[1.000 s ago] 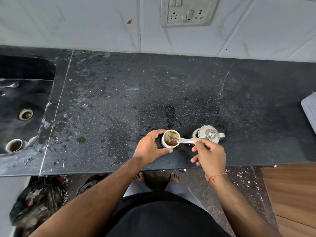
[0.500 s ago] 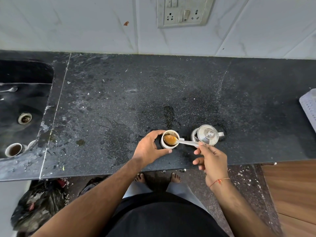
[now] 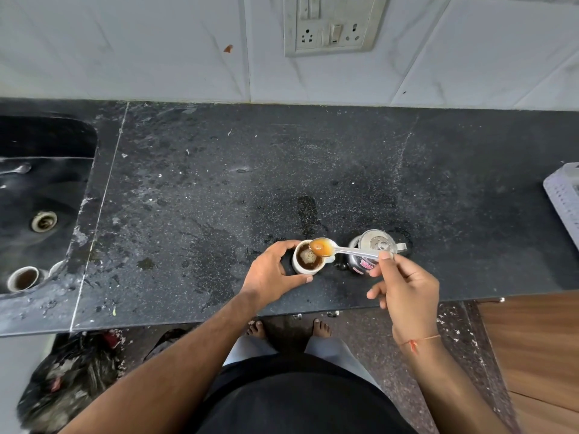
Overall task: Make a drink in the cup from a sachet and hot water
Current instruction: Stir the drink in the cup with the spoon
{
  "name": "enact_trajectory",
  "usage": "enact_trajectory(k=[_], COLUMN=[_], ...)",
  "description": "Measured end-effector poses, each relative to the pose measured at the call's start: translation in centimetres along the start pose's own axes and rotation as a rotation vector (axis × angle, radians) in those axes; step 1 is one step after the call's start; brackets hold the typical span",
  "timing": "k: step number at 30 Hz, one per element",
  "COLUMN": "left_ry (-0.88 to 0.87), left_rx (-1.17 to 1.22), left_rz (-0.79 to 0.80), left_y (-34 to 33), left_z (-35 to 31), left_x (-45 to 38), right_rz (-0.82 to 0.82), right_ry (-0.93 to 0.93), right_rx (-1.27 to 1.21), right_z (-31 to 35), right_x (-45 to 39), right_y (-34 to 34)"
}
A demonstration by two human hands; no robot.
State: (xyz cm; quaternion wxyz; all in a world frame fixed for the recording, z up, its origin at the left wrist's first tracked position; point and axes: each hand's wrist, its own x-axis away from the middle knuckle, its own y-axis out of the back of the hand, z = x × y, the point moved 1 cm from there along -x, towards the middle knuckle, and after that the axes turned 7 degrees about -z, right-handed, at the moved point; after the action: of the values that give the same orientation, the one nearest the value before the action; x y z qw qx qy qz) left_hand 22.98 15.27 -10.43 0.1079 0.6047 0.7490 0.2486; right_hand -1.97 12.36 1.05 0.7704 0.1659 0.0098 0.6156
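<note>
Right hand (image 3: 407,289): fingertips pinch the spoon (image 3: 341,250) handle, its bowl of brown liquid raised just over the cup (image 3: 308,261). Left hand (image 3: 272,274): fingers curl round the cup wall. Step: stirring, likely checking the mix. Next: lower the spoon level, without dripping.

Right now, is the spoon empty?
No, the spoon, held by the right hand just above the cup, carries a little pool of orange-brown liquid in its bowl.
</note>
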Motion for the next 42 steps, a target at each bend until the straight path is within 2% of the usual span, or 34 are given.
enact_trajectory(k=[5, 10, 17, 21, 35, 42], left_ry=[-0.001, -0.003, 0.005, -0.003, 0.017, 0.026], left_rx=[-0.01, -0.015, -0.033, -0.034, -0.026, -0.014], left_rz=[-0.005, -0.019, -0.024, -0.017, -0.027, -0.017], left_y=[-0.2, -0.2, -0.1, 0.0, 0.0, 0.1], left_z=[0.2, 0.2, -0.3, -0.4, -0.4, -0.4], left_x=[-0.1, 0.0, 0.1, 0.2, 0.1, 0.1], right_rz=[-0.009, -0.008, -0.017, 0.003, 0.101, 0.08], right_ry=[0.275, 0.626, 1.0, 0.967, 1.076, 1.143], right_rx=[0.194, 0.282, 0.441, 0.589, 0.61, 0.665], right_z=[1.8, 3.8, 5.0, 2.5, -0.2, 0.2], right_x=[0.8, 1.4, 1.1, 0.5, -0.8, -1.4], right_y=[0.5, 0.7, 1.1, 0.7, 1.0, 2.2])
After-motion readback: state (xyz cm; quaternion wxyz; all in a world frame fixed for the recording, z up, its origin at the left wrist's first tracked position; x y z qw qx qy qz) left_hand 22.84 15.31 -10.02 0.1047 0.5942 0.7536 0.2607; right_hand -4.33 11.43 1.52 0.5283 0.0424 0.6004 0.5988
